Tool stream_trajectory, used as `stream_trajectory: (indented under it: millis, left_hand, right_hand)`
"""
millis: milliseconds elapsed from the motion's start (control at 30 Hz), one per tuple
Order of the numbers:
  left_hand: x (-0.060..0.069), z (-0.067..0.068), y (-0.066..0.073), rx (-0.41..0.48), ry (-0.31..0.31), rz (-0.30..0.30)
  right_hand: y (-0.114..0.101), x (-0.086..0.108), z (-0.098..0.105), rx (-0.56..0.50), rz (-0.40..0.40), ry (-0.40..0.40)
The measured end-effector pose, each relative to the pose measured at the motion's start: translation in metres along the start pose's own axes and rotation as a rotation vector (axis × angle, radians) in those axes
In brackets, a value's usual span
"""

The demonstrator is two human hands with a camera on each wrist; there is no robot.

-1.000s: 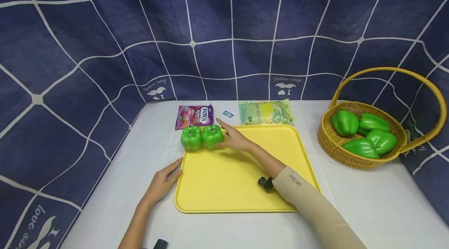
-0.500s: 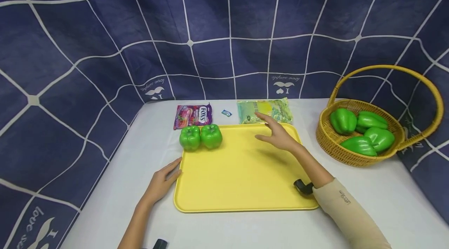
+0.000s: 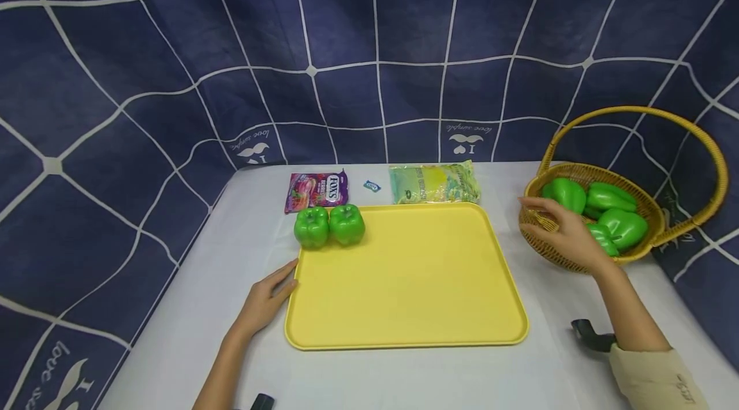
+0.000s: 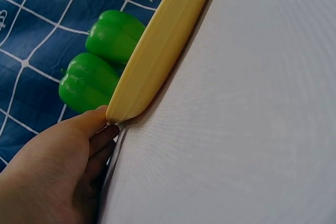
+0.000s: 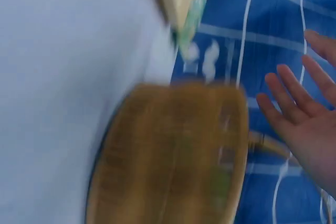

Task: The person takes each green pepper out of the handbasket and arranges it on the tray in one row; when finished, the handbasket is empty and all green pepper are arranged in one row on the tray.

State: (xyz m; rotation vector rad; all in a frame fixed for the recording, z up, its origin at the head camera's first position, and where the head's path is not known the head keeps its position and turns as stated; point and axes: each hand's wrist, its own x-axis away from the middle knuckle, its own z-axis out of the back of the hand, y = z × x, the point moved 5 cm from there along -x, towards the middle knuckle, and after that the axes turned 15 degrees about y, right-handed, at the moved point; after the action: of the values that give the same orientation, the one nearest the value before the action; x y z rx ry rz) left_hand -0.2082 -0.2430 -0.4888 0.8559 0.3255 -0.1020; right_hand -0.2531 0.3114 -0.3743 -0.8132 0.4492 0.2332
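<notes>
In the head view two green peppers (image 3: pixel 347 224) stand side by side at the far left corner of the yellow tray (image 3: pixel 404 281). My left hand (image 3: pixel 261 304) touches the tray's left edge, fingers extended; the left wrist view shows the fingertips at the tray rim (image 4: pixel 157 51). My right hand (image 3: pixel 568 237) hovers over the near left side of the wicker basket (image 3: pixel 554 256), fingers spread, holding nothing. Several green peppers (image 3: pixel 625 228) lie in that basket, partly hidden by the hand. The right wrist view has my open hand (image 5: pixel 310 114) beside the blurred basket (image 5: pixel 168 156).
Behind the tray lie a purple candy bag (image 3: pixel 316 191), a small blue wrapped piece (image 3: pixel 372 186) and a green-yellow packet (image 3: pixel 435 183). The basket's tall handle (image 3: pixel 707 140) arches above it at the right. A dark blue checked cloth (image 3: pixel 346 25) hangs behind the white table.
My right hand has moved away from the two peppers on the tray, passing rightward over the tray to the basket. The left hand stays at the tray's edge.
</notes>
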Motion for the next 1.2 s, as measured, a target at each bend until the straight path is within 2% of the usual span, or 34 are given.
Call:
stream_trajectory:
  millis: [200,367,500,800,1200]
  left_hand:
    - [0.0,0.001,0.0,-0.001,-0.001,0.007]
    - [0.001,0.002,-0.002,-0.024,-0.003,0.011]
    - [0.0,0.002,-0.003,-0.026,-0.003,0.008]
    - [0.0,0.0,-0.003,-0.02,0.007,-0.007]
    - [0.0,0.0,-0.003,-0.027,-0.011,0.008]
  right_hand:
    - [0.031,0.018,0.053,0.186,-0.082,0.067]
    - [0.061,0.027,0.074,0.28,-0.209,0.021]
    - [0.074,0.028,0.077,0.339,-0.22,-0.041]
    - [0.082,0.03,0.078,0.401,-0.266,-0.147]
    - [0.083,0.031,0.071,0.341,-0.252,-0.121]
